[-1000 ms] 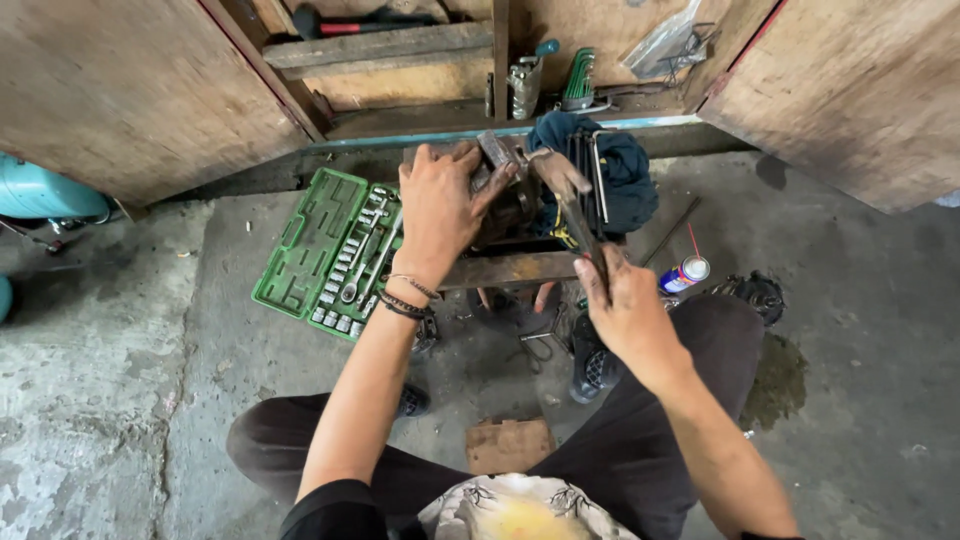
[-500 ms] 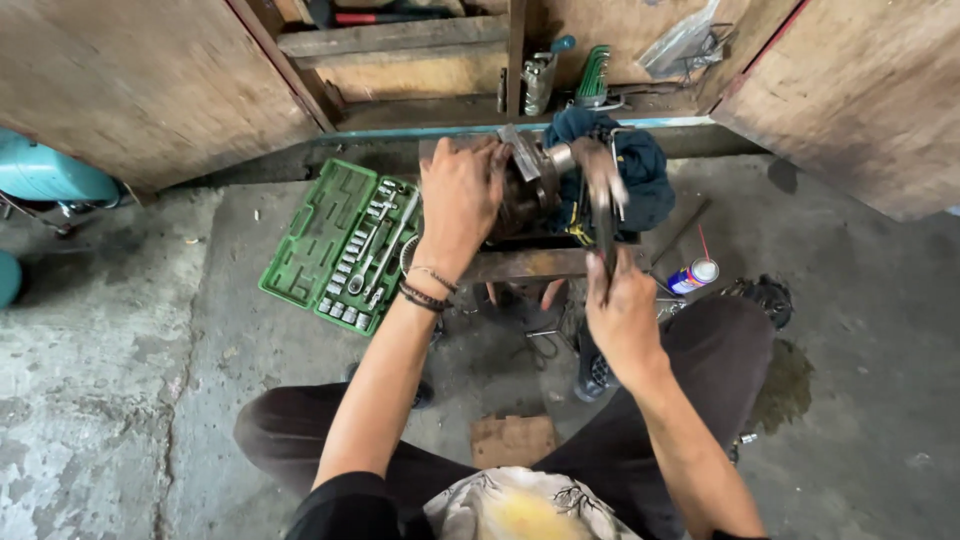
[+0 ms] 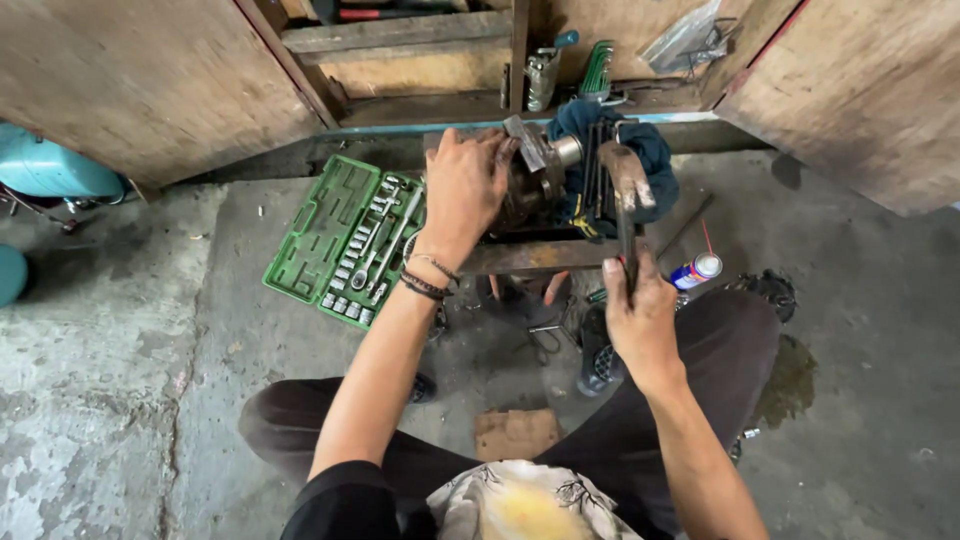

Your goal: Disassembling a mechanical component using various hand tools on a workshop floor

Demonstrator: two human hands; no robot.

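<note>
1. Left hand (image 3: 468, 190) lay palm-down on a greasy round metal part (image 3: 520, 190), fingers spread over its top and left side. It pressed on the part; I couldn't tell if the fingers wrapped under it.
2. The metal part sat on a rusty steel bar (image 3: 530, 257) that ran across in front of the person's knees, just below the open wooden cabinet (image 3: 420, 70).
3. A small shiny cylinder (image 3: 566, 151) stuck out of the part's upper right end, with a flat grey piece just left of it.
4. Right hand (image 3: 640, 320) was closed in a fist around the handle of a hammer (image 3: 626, 190). Handle pointed away from the person; the rusty head was up by the part's right side, over a dark blue rag (image 3: 652, 160).
5. Whether the hammer head touched the part or the rag: can't tell from this angle.
6. The rag was bunched against the right end of the part, partly draped over the bar.
7. Green socket set case (image 3: 330, 235) lay open on the concrete floor (image 3: 200, 330), left of the left wrist, sockets and ratchet in the right half.
8. Spray can (image 3: 695, 270) with red straw lay on the floor just right of the right hand.
9. Small wooden block (image 3: 515, 432) sat on the floor between the person's legs.
</note>
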